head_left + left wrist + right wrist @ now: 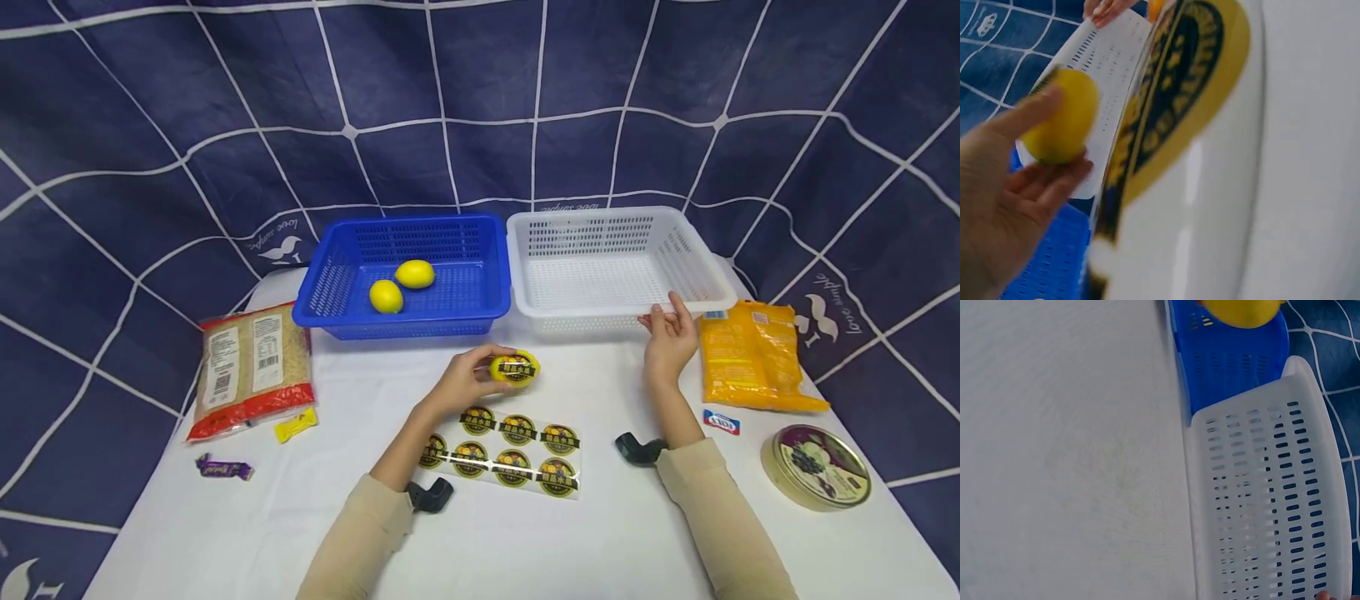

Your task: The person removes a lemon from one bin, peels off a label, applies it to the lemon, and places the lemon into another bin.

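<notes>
My left hand [467,382] grips a yellow lemon [527,379] between thumb and fingers, over the white table. A round black and gold label [516,367] is on the lemon's upper side. In the left wrist view the same lemon [1067,119] sits between the thumb above and the fingers below. Below that hand lies a clear sheet of round labels [491,479], seen large and blurred in the left wrist view. My right hand [670,346] holds the front rim of an empty white basket [622,315] near its right corner. Only its fingertips [1322,595] show in the right wrist view.
A blue basket [405,321] with two lemons [415,274] stands beside the white one. At left lie a red-edged grain bag [255,367], a yellow packet [296,424] and a purple candy [225,467]. An orange bag [753,354], a small candy [722,422] and a round tin [816,467] sit at right.
</notes>
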### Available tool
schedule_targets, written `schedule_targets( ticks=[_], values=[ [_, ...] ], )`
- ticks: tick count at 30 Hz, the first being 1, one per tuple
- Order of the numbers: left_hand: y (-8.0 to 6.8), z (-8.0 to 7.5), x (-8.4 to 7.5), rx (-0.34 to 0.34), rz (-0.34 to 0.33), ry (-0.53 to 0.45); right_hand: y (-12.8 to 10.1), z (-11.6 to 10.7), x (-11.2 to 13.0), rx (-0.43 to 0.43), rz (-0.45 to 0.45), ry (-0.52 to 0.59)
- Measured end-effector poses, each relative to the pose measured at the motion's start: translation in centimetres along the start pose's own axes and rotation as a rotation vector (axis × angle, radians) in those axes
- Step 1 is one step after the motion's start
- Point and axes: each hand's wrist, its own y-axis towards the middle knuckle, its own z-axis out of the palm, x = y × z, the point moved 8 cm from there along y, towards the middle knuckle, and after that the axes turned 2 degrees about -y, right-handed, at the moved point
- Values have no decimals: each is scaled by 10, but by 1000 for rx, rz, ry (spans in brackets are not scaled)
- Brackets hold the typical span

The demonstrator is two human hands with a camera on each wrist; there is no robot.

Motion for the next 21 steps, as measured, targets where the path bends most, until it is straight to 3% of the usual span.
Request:
schedule_targets(
  ticks=[4, 10, 12, 16, 21],
  values=[
    [13, -8, -30, -55, 43, -68, 2, -5, 3, -13, -4, 2],
    [52, -25, -71, -132, 173, -178, 1, 0, 7, 13, 9, 43],
    [63, -28, -74, -137, 171, -255, -2, 3, 9, 25, 15, 37],
    [77, -27, -67, -156, 105, -414, -8, 7, 15, 48, 11, 24],
    [82, -22, -56, -193, 50, -444, -9, 7, 20, 48, -7, 14]
  ],
)
